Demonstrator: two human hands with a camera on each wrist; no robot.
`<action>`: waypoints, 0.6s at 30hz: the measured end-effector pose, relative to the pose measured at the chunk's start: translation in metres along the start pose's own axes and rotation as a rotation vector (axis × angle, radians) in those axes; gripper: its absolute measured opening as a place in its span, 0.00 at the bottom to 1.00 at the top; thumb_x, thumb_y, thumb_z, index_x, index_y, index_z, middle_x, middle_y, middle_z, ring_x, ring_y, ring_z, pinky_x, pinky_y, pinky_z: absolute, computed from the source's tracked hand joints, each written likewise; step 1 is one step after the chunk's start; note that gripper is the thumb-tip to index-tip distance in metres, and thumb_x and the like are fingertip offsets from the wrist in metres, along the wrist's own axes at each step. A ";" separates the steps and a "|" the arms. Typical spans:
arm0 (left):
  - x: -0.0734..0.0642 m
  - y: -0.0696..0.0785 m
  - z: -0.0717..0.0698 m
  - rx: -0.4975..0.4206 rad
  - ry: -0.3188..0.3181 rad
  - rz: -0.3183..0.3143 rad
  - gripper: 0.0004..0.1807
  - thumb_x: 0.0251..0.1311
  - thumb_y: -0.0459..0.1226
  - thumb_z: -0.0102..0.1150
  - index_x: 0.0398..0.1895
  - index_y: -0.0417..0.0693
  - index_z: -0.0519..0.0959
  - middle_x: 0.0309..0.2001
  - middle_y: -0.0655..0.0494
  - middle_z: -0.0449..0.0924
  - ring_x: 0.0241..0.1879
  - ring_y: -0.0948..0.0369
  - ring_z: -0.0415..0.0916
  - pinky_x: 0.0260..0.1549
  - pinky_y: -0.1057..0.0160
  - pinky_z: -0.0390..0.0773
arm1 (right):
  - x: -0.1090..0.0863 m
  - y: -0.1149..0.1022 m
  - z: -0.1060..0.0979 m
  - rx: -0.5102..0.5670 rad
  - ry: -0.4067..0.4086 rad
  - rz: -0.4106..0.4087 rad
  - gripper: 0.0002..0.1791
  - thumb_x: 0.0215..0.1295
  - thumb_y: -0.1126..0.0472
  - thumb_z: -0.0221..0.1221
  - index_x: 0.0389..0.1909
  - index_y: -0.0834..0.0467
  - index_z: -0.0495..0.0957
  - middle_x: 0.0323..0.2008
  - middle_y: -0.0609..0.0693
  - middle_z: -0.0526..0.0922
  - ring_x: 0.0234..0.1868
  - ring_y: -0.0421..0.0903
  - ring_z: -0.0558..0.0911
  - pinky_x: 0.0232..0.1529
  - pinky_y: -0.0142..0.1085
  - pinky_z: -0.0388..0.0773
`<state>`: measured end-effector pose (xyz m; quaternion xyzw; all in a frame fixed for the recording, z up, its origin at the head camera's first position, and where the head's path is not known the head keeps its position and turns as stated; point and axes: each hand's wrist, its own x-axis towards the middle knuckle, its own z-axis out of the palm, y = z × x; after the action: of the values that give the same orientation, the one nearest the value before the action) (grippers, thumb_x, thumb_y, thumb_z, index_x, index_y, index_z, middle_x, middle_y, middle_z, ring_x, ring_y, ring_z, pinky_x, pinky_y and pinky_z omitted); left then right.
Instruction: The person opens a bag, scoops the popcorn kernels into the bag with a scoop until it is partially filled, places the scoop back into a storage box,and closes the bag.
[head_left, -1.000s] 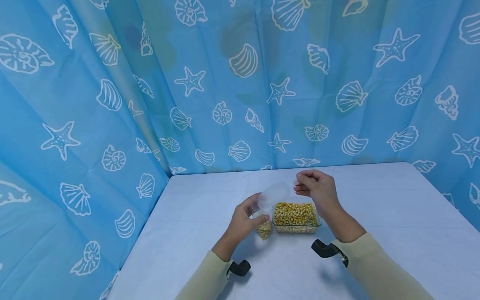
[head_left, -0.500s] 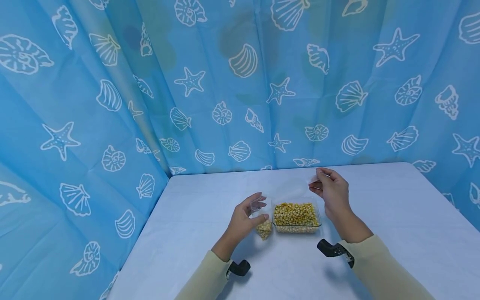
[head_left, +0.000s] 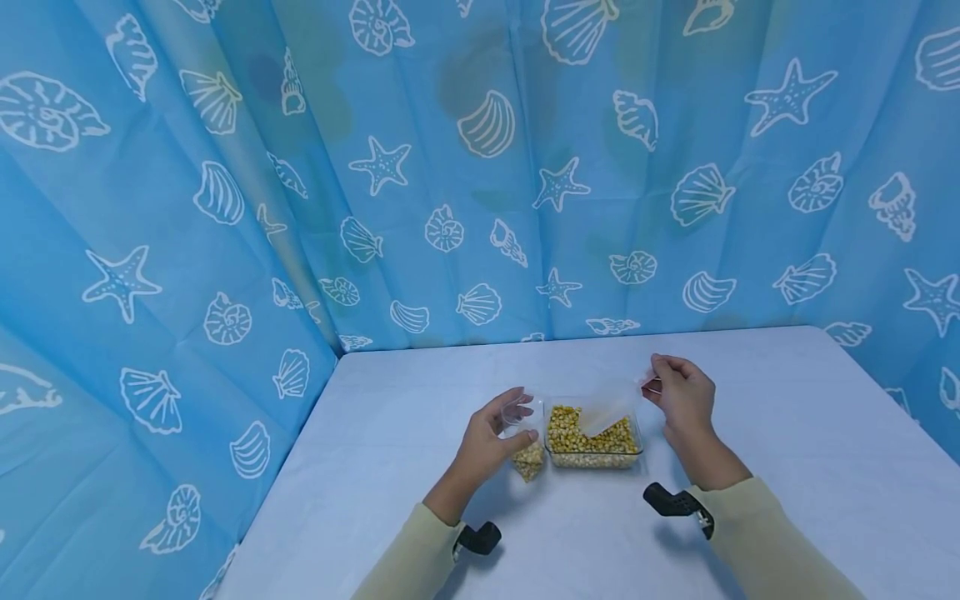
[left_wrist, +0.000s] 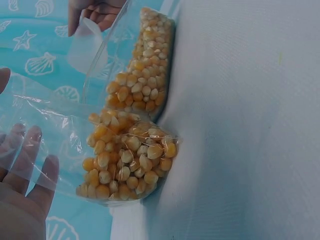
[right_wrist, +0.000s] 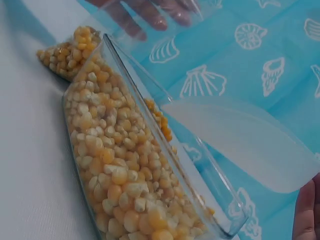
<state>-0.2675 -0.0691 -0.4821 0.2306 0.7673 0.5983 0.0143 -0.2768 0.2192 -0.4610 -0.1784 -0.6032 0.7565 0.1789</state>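
My left hand holds the mouth of a clear plastic bag with fingers and thumb spread round it. Corn kernels fill the bag's bottom, which hangs low over the table. Right beside it stands a rectangular glass container full of yellow and whitish corn kernels. My right hand pinches the end of a translucent white scoop at the container's far right. The scoop slants down to the left, its tip at the kernels. No kernels show on the scoop.
A white-covered table lies under everything. Behind it and on the left hangs a blue curtain with shell and starfish prints. Black wrist-worn cameras sit at both cuffs.
My right hand has moved right and then lower, taking the scoop from beside the bag's mouth to the kernels in the container. The left hand and bag have stayed in place.
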 end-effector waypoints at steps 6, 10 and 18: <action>0.000 0.000 0.001 0.024 0.008 0.009 0.36 0.57 0.35 0.68 0.69 0.55 0.67 0.61 0.56 0.75 0.56 0.64 0.74 0.63 0.50 0.64 | 0.004 0.006 -0.001 -0.060 0.044 -0.036 0.20 0.69 0.46 0.57 0.50 0.58 0.74 0.38 0.52 0.77 0.34 0.42 0.81 0.34 0.30 0.81; 0.000 -0.001 0.001 0.029 0.011 0.010 0.36 0.57 0.36 0.68 0.69 0.55 0.67 0.60 0.58 0.75 0.56 0.64 0.74 0.63 0.51 0.65 | 0.003 0.005 0.002 -0.070 0.031 -0.018 0.21 0.68 0.49 0.58 0.55 0.58 0.72 0.41 0.53 0.78 0.37 0.42 0.83 0.37 0.30 0.81; -0.001 0.000 0.002 0.044 0.013 0.014 0.35 0.58 0.37 0.68 0.70 0.55 0.67 0.59 0.61 0.76 0.56 0.65 0.74 0.62 0.51 0.65 | 0.015 0.032 0.003 -0.043 -0.026 -0.091 0.24 0.62 0.59 0.66 0.58 0.58 0.72 0.43 0.55 0.78 0.43 0.46 0.83 0.39 0.34 0.82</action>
<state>-0.2665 -0.0679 -0.4830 0.2322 0.7787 0.5829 0.0000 -0.2932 0.2171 -0.4920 -0.1450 -0.6289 0.7368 0.2014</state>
